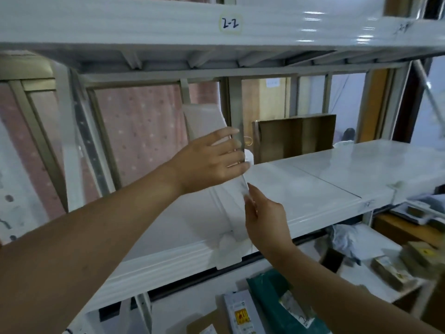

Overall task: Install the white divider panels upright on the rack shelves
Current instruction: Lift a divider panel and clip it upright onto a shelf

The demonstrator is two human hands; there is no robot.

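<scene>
1. Hands on the tall white divider panel [231, 208], standing upright on the glossy white metal rack shelf [313, 186].
2. Left hand [212, 162] clamps its top edge.
3. Right hand [262, 218], at five o'clock, pinches its front edge.
4. Open brown cardboard box [296, 138] at two o'clock, contents hidden.

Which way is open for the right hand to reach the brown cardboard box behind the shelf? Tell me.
Probably over the shelf: its top looks bare between the right hand and the cardboard box, though the hand now holds the divider panel.
</scene>
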